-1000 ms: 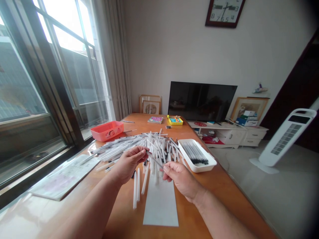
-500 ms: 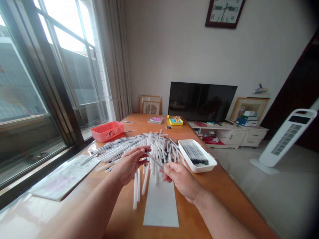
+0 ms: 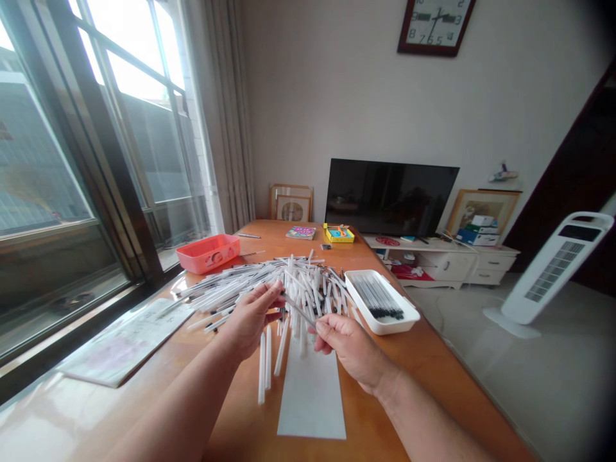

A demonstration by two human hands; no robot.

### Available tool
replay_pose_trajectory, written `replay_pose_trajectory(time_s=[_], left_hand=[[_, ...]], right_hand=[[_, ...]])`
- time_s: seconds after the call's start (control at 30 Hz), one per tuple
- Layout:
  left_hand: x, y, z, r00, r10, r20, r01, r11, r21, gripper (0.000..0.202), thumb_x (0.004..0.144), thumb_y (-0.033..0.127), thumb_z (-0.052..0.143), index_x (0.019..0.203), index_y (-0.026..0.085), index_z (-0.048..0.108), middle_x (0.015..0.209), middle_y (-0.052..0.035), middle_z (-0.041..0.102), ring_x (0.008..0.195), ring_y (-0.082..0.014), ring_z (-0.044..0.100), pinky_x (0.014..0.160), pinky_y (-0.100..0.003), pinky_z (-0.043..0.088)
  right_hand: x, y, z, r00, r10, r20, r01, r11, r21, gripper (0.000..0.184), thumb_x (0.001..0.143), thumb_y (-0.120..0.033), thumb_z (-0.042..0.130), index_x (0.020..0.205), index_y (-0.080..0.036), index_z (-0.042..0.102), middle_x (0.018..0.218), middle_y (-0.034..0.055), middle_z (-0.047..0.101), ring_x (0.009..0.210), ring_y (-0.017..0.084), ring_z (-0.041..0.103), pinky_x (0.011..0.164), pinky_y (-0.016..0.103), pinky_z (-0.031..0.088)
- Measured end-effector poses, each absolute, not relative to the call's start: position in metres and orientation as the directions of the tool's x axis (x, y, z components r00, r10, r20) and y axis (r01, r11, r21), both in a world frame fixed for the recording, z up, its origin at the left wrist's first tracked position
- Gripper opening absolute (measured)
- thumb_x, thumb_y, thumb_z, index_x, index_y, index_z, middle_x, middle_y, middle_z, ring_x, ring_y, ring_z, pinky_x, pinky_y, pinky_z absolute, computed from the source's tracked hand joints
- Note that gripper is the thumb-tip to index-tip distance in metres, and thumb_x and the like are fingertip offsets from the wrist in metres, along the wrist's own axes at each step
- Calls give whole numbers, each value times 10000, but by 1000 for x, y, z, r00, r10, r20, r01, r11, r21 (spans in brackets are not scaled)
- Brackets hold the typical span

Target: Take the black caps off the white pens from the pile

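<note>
A slim, greyish, see-through pen (image 3: 299,310) slants between my two hands above the table. My left hand (image 3: 257,314) pinches its upper, dark end, while my right hand (image 3: 341,341) grips the lower end between thumb and fingers. Just beyond and beneath them spreads a big heap of white tubes and pens (image 3: 250,277), some with black ends. Several loose white tubes (image 3: 262,369) lie below my left hand. To the right of my right hand stands a white plastic tray (image 3: 409,316), holding a row of clear pens (image 3: 378,296) with black ends lined up.
A pale sheet (image 3: 312,398) lies on the wooden table (image 3: 414,385) in front of me. At left are a red plastic basket (image 3: 208,254) and a flat booklet (image 3: 128,343). A colourful book (image 3: 301,232) and a yellow box (image 3: 339,233) sit at the far end.
My left fingers have drawn in slightly to the left and closed more tightly at the pen's upper end. My right hand and the pen stay almost where they were.
</note>
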State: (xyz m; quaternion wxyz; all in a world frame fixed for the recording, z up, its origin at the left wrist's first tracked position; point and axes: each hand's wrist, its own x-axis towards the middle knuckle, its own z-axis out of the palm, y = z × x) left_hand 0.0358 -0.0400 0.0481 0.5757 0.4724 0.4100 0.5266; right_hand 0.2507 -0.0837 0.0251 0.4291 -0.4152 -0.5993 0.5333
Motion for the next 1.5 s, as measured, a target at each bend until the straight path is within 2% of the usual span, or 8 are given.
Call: replay_pose_trajectory(time_s=[0.1,0.27,0.57,0.67,0.83,1.1,1.27,1.5], left_hand=[[37,-39,44,109,992,60,-167,-41,985,280,798,448,719,801,182,632,786,-23,619,743,-132,552,715,-261,441],[36,-35,39,65,995,78,-156,-67,986,267,777,416,749,783,170,645,777,-21,623,707,-115,544,693,-241,433],[36,-34,39,209,976,53,-375,30,927,310,810,328,739,1081,182,704,1040,-92,685,888,-158,630,749,-249,488],[36,-33,39,195,979,56,-403,28,915,278,810,306,743,1052,174,712,1056,-97,699,894,-155,646,762,-242,494],[37,-34,39,173,984,36,-420,41,907,272,786,290,766,1027,172,722,1026,-99,723,883,-163,667,760,-247,501],[37,-40,48,224,974,36,-446,70,892,229,801,262,749,1013,176,730,1076,-100,719,946,-182,662,820,-273,507],[37,-37,45,207,977,45,-443,53,895,212,806,267,746,992,170,719,1037,-93,720,920,-169,659,797,-264,494],[41,-40,44,203,977,71,-392,15,920,224,788,294,761,976,176,733,1054,-84,717,910,-159,647,805,-255,466]], right_hand=[[250,-84,25,-277,958,75,52,93,-994,348,929,-444,541,750,-158,626,836,55,674,716,138,501,734,312,397],[249,-83,23,-208,969,130,16,136,-991,245,843,-377,677,982,-197,586,760,-18,610,711,139,529,719,293,407],[249,-84,23,-291,957,11,5,13,-1000,422,917,-556,511,873,-154,633,679,49,675,682,163,584,735,326,443],[248,-86,24,-317,948,0,-42,-15,-999,460,906,-588,516,887,-144,636,718,69,691,707,172,606,754,339,449],[247,-85,25,-229,971,65,-67,51,-996,336,799,-481,720,909,-186,600,785,15,669,783,169,602,820,339,437],[247,-88,28,-352,936,13,-58,-8,-998,378,903,-517,562,848,-150,632,668,41,671,662,149,567,737,322,418],[248,-88,28,-388,921,-35,-94,-77,-993,432,872,-565,586,867,-138,647,690,63,688,675,159,588,722,320,414],[248,-85,26,-295,955,35,-68,15,-998,343,833,-509,671,851,-168,643,705,24,673,709,153,578,785,322,430]])
